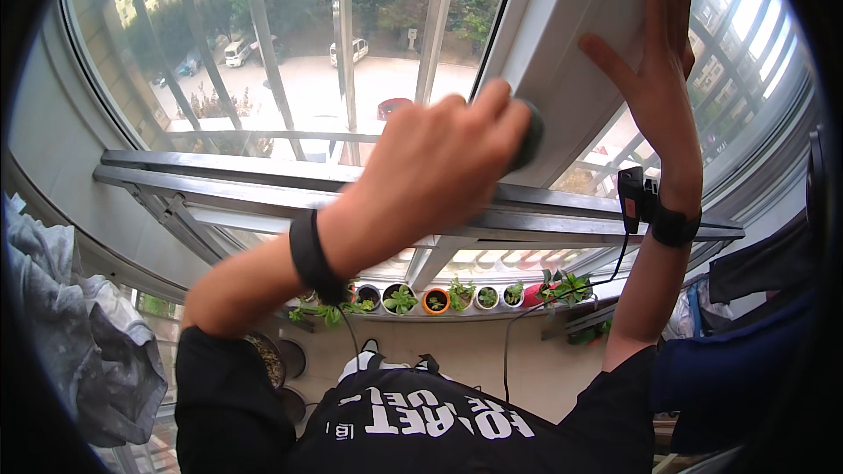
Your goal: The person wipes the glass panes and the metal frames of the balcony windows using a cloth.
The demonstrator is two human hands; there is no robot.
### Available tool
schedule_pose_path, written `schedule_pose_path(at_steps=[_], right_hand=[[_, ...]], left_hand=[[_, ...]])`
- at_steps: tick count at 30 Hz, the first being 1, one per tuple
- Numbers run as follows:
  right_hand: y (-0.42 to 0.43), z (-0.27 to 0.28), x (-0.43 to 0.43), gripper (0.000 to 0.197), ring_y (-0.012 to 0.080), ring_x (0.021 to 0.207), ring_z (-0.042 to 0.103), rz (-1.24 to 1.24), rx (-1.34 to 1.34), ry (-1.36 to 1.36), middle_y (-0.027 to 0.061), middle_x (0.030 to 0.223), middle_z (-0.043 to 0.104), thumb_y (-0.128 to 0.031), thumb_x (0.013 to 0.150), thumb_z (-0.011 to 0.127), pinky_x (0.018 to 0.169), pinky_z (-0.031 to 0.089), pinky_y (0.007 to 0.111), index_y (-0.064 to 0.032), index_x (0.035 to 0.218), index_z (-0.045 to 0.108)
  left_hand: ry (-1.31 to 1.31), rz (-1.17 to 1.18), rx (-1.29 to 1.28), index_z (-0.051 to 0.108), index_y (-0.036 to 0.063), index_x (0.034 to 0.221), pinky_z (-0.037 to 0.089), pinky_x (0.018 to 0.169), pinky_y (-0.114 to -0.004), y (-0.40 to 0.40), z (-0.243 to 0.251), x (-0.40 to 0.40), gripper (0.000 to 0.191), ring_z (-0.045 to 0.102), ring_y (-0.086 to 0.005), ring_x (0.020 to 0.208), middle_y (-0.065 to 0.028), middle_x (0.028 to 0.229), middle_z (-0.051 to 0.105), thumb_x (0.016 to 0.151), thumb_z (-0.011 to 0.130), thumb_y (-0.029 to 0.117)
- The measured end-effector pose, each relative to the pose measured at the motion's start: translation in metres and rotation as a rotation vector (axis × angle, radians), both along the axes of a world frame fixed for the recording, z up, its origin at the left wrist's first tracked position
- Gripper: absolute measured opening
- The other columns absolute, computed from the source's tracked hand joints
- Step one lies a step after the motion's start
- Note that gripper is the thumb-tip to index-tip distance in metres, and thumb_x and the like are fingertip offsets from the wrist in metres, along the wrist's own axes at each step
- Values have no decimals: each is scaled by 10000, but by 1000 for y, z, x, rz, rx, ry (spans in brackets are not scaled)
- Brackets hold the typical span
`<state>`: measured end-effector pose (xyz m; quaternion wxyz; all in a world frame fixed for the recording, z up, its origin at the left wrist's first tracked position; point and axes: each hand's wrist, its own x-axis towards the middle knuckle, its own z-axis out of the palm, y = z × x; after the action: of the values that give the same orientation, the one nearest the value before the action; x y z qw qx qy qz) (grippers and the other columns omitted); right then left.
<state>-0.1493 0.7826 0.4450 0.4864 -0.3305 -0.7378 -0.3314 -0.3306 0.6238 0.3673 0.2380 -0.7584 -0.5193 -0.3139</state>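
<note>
My left hand (438,155), blurred, reaches across the middle with its fingers closed around a dark green object (527,135). Most of that object is hidden by the hand, so its kind cannot be told. It is close to a wide white window frame post (560,92). Higher up at the right, my right hand (658,59) lies against the same post, fingers stretched upward and thumb apart, with nothing visible in its grip. Left of the post is a large window pane (296,52) with metal bars outside. Both wrists wear black bands; a small black device (631,201) is on the right one.
Metal rails (230,191) cross below the window. Several potted plants, one in an orange pot (436,301), line the sill. Grey cloth (79,342) hangs at the left, dark blue clothing (711,368) at the right. Black cables (506,349) run down from the wrists.
</note>
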Motion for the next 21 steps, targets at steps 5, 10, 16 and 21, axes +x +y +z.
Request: schedule_pose_path(at_steps=[5, 10, 16, 21], right_hand=[[-17, 8, 9, 1143, 443, 1590, -34, 82, -240, -110, 286, 1709, -9, -384, 872, 811, 1251, 101, 574, -77, 1667, 50], [-19, 12, -2, 1151, 437, 1588, -55, 125, -312, -76, 246, 1721, -26, -373, 873, 811, 1262, 74, 585, -109, 1670, 24], [3, -27, 29, 922, 362, 1591, 155, 289, -237, -49, 152, 1726, 165, -470, 950, 721, 1260, 206, 546, -254, 1667, 184], [-75, -95, 11, 710, 351, 1576, 207, 225, -488, -23, 149, 1709, 220, -411, 1031, 608, 1263, 199, 536, -146, 1620, 315]], left_hand=[[-166, -328, -86, 688, 59, 1138, 526, 522, -296, -74, -36, 21, 394, 650, -160, 648, -66, 1056, 674, 753, 760, 103], [-189, -623, -120, 628, 127, 1146, 584, 621, -280, -75, -154, -21, 369, 692, -194, 792, -92, 1197, 691, 817, 778, 200], [-787, -227, 190, 546, 99, 1201, 576, 864, -359, -46, -292, -48, 596, 681, -314, 998, -155, 1197, 627, 700, 826, -59], [-1483, -142, 85, 387, -13, 1442, 448, 1047, -361, 5, -325, -26, 661, 531, -196, 1219, -122, 1321, 542, 906, 772, 31]])
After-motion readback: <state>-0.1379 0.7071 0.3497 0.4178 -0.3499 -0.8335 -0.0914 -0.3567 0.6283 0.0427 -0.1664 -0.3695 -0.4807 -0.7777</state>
